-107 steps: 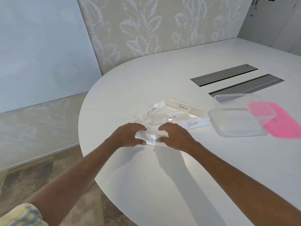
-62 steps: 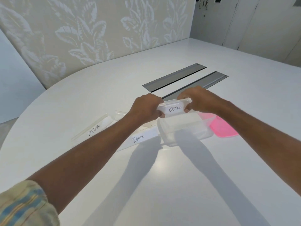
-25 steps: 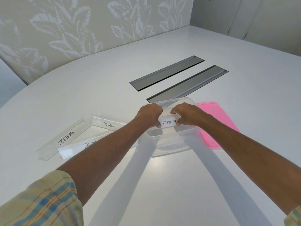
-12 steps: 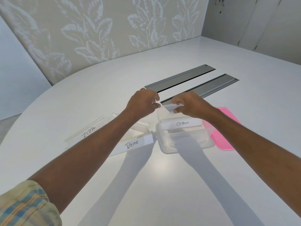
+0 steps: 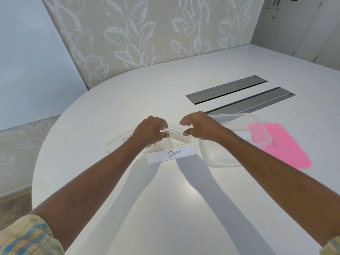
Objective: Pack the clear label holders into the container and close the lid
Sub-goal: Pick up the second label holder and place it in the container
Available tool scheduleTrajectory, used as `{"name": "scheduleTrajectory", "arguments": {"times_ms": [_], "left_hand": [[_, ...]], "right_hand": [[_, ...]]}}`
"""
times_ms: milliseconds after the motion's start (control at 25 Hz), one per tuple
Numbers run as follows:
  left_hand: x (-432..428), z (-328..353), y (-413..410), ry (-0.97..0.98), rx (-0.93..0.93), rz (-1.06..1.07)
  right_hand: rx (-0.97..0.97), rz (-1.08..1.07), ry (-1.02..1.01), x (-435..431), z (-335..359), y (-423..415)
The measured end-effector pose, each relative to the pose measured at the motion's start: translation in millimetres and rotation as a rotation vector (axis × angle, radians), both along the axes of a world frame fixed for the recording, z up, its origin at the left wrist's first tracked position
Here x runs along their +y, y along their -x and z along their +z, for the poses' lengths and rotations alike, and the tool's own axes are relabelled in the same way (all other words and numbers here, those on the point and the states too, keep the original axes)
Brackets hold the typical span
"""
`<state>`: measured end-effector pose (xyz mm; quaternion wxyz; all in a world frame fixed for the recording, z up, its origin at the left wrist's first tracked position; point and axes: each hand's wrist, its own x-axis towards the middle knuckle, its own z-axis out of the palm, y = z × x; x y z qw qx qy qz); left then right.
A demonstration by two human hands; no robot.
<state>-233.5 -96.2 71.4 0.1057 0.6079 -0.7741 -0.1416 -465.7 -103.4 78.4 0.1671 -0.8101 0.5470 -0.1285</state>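
- ZEBRA holder [image 5: 118, 141] and PANDA holder [image 5: 152, 145] sit partly behind the left hand [image 5: 150, 132], lettering cut off
- Right forearm hides most of the packed holder [image 5: 242, 134] inside the container [image 5: 220, 157]
- Left hand curls at one end of the PENGUIN holder [image 5: 176, 135] on the desk [image 5: 165, 199]; whether it grips, we cannot tell
- Right hand [image 5: 199, 127] hovers over the other end, thumb and fingers apart

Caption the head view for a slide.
Left hand and right hand reach over the PENGUIN holder; the container stands open, pink lid off.

Label holders [image 5: 172, 153] lie left of the container [image 5: 220, 160], the lid [image 5: 287, 150] at its right.
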Motion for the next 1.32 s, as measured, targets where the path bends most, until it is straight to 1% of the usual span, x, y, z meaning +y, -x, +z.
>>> {"name": "scheduleTrajectory", "arguments": {"times_ms": [280,480,720,920,1080,1320], "left_hand": [[22.5,-39.6,-27.2,-0.097,-0.032,-0.002],[30.8,-58.7,-27.2,-0.088,-0.059,-0.035],[32.4,-67.2,-23.9,-0.038,-0.092,-0.034],[35.2,-58.5,-22.1,-0.025,-0.13,-0.069],[35.9,-40.6,-22.4,0.028,-0.125,-0.076],[33.4,7.4,-11.5,0.11,-0.166,-0.074]], "right_hand": [[0.3,0.038,-0.065,9.2,-42.4,-28.8],[0.407,0.051,-0.114,14.0,-58.2,-31.3],[0.391,0.057,-0.115,15.9,-60.8,-29.7],[0.383,0.059,-0.124,17.6,-58.4,-26.7],[0.332,0.041,-0.101,17.7,-42.2,-21.7],[0.297,0.04,0.019,15.0,-1.4,-9.6]]}}
